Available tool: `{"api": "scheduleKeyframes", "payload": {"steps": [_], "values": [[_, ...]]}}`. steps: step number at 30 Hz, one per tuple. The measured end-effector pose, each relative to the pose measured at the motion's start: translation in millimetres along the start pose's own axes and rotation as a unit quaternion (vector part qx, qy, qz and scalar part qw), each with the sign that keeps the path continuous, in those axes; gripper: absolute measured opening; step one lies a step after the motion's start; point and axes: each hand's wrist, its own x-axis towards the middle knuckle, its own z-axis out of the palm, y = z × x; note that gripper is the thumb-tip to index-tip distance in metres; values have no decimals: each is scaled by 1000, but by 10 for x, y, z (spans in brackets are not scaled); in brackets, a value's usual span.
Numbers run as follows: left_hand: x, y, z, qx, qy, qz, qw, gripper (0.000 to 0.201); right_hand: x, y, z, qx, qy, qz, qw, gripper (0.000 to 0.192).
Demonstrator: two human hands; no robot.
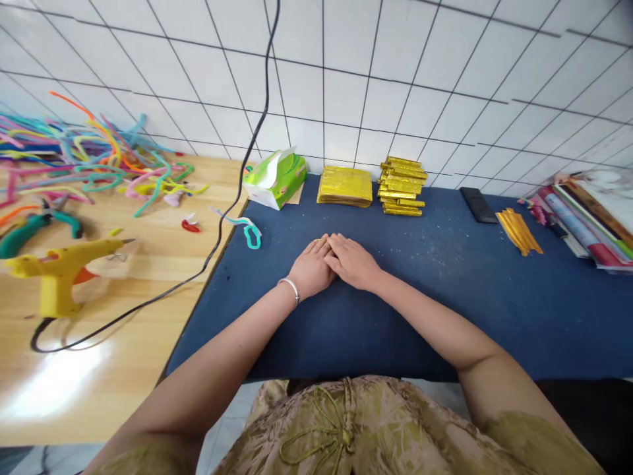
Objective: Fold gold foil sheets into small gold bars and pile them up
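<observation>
My left hand (pixel 311 269) lies flat on the dark blue tabletop (pixel 395 330), a silver bangle (pixel 291 290) round its wrist. Coming in from the other side, my right hand (pixel 353 262) also rests flat, its fingers touching and partly covering those of my left. Both hands have their fingers stretched out, and I see nothing held in either. Beyond them sit a stack of gold paper sheets (pixel 345 185) and a pile of rolled gold paper (pixel 401 186). A green tissue box (pixel 277 177) stands to their left.
On the wooden table at left are a yellow glue gun (pixel 62 267) with a black cord (pixel 217 247), green-handled pliers (pixel 24 234) and many pipe cleaners (pixel 109 155). Rightward lie a black phone (pixel 477 204), flat gold strips (pixel 519 231) and stacked books (pixel 588 221). A tiled wall (pixel 341 86) rises behind.
</observation>
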Motion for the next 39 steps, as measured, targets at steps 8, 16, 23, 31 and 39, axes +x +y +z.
{"api": "scheduleKeyframes", "payload": {"steps": [8,16,23,31,39], "values": [[-47,-11,-8,6,-31,-3,999,62,-52,66,168,-13,-16,2,1000,69],[-192,-203,-133,-14,-29,-3,999,50,-300,236,85,-66,-29,16,997,61],[-88,-254,-243,-31,-7,-12,999,39,-344,298,73,-81,-21,11,996,57],[69,2,17,4,-10,-13,1000,53,-318,323,61,-48,-22,18,998,57],[24,-16,74,-3,-16,2,1000,59,106,104,165,18,-4,17,1000,65]]}}
